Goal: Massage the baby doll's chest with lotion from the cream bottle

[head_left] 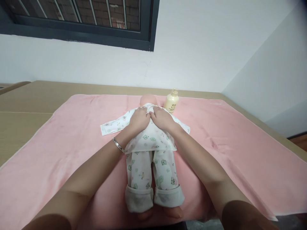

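Observation:
A baby doll (153, 139) in a white top and trousers with small green and pink prints lies lengthwise in front of me. Its bare head (148, 99) points away, with no face showing. Both sleeves spread out to the sides, and the trouser cuffs (139, 198) are rolled up over the feet. Flat on the upper part of the top rests my left hand (139, 119), fingers stretched out. My right hand (163, 118) lies beside it in the same way, the thumbs close together. Neither hand grips anything. A silver bracelet (118, 145) circles my left wrist.
Just right of the doll's head stands a pale yellow pump bottle (171, 101). Under everything spreads a pink blanket (227, 153) over a light wooden table (26, 102). A white wall (192, 48) with a dark-framed barred window (146, 35) rises behind.

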Demonstrator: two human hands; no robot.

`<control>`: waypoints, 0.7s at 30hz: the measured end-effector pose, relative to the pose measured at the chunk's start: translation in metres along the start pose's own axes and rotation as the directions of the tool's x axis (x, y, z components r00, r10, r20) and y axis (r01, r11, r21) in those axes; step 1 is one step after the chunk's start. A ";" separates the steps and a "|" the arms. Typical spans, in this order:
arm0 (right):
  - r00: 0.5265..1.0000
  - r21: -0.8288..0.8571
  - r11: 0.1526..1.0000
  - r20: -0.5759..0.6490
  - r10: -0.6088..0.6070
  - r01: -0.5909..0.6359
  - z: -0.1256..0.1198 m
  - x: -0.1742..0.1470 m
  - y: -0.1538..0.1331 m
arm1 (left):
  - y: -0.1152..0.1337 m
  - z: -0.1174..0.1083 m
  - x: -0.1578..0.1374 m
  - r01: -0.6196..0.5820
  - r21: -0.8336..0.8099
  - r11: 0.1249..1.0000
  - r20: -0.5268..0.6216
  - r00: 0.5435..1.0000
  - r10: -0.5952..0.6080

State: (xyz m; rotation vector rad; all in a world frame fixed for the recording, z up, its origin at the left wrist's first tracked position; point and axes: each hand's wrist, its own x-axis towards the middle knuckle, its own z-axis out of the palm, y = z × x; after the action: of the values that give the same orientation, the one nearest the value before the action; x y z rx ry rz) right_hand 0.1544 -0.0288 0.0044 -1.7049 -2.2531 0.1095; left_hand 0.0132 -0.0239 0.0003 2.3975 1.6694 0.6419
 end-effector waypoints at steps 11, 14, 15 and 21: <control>0.995 0.029 0.996 0.041 0.086 -0.087 -0.006 0.000 -0.003 | 0.003 -0.004 -0.002 0.078 0.049 0.996 0.012 0.997 -0.079; 0.995 0.068 0.993 0.003 0.097 -0.097 -0.001 0.005 0.002 | 0.011 -0.011 -0.007 0.096 0.050 0.994 0.073 0.992 -0.100; 0.995 0.056 0.994 -0.008 0.096 -0.095 -0.001 0.005 0.001 | 0.011 -0.012 -0.007 0.097 0.030 0.995 0.092 0.991 -0.099; 0.993 -0.165 0.981 0.049 0.110 -0.100 -0.013 -0.015 -0.022 | -0.013 -0.006 0.009 0.011 -0.111 0.994 0.073 0.997 -0.003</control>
State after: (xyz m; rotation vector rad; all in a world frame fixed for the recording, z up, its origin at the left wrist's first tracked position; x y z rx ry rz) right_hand 0.1416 -0.0511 0.0194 -1.9288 -2.2674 -0.0024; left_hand 0.0021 -0.0111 0.0038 2.3083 1.5696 0.6214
